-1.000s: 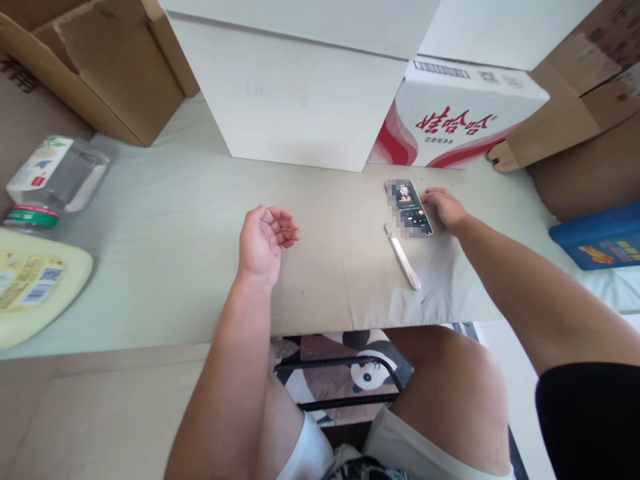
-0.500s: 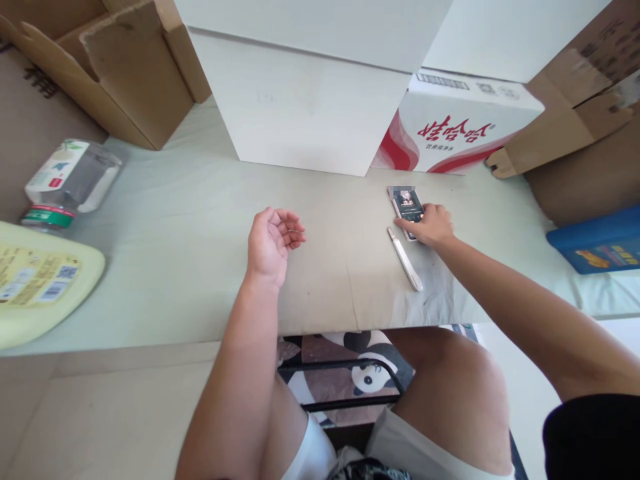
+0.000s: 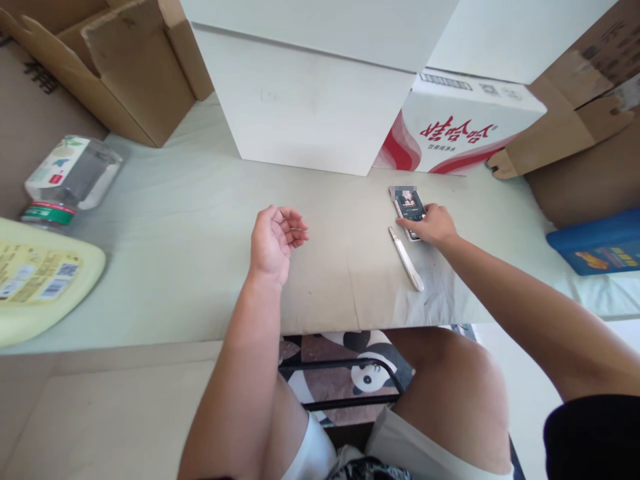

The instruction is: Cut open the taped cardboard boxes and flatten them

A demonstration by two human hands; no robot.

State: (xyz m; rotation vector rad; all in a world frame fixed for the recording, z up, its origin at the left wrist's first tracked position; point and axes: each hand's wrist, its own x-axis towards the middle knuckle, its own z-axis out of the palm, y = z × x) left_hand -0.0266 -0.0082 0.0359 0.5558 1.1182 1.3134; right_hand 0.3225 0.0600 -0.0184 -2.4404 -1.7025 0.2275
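Note:
A phone (image 3: 411, 205) with a lit screen lies on the pale green cloth (image 3: 330, 267) of the table. My right hand (image 3: 434, 225) grips its near end, thumb on one long side and fingers on the other. Just in front of the phone, toward me, rests a slim white pen-like stick (image 3: 406, 260) with a narrower tip; no hand touches it. My left hand (image 3: 277, 241) rests on its outer edge at the middle of the table, palm turned to the right. Its fingers are loosely curled and apart, with nothing in them.
White boxes (image 3: 310, 107) stand at the back, beside a red-and-white carton (image 3: 450, 130). Brown cardboard boxes (image 3: 145, 73) flank them. A clear bottle (image 3: 85, 173) and a yellow jug (image 3: 45, 287) lie at left. A blue packet (image 3: 600, 243) is at right.
Almost nothing differs. The whole view has shifted very slightly; both hands, the phone and the white stick keep their places.

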